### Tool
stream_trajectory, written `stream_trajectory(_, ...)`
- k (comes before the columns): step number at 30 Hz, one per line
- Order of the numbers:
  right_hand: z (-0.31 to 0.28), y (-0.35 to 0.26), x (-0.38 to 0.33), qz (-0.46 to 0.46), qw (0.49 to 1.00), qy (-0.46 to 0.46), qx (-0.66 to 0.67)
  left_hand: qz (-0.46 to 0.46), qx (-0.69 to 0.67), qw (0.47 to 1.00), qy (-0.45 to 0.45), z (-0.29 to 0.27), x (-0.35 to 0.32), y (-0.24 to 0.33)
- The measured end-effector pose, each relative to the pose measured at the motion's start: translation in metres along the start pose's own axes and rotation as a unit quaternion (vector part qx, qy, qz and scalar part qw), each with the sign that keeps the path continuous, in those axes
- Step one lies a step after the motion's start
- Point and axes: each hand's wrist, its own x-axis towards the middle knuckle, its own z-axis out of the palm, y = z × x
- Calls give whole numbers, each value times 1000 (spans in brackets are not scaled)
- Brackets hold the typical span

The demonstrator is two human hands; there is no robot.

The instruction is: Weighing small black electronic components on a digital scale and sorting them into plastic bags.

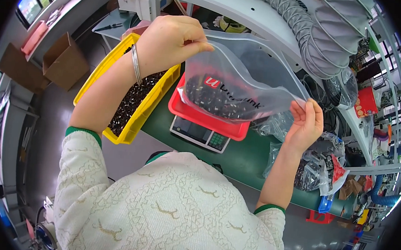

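A clear plastic zip bag (267, 95) with red and black print hangs between my two hands, its mouth spread wide. Many small black and white parts are visible through its lower front; whether they lie inside the bag or in the tray behind it, I cannot tell. My left hand (176, 37) pinches the bag's upper left rim. At the right corner of the rim, my right hand (306, 123) grips the plastic between thumb and fingers. Under the bag is a red tray (210, 122), resting on a digital scale (199, 133) with a keypad.
A long yellow bin (138, 120) of small black and white parts stands left of the scale, partly behind my left forearm. Filled plastic bags (311, 172) lie on the green table (246, 170) to the right. A grey flexible duct (304, 37) hangs at the upper right.
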Motion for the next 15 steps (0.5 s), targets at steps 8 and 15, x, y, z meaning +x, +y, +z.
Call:
stream_trajectory(8, 10, 58, 16, 65, 996, -4, -65, -43, 4, 998, -47, 51, -23, -50)
stream_trajectory(15, 4, 52, 3, 88, 990, -29, -102, -110, -16, 990, -84, 46, -37, -45)
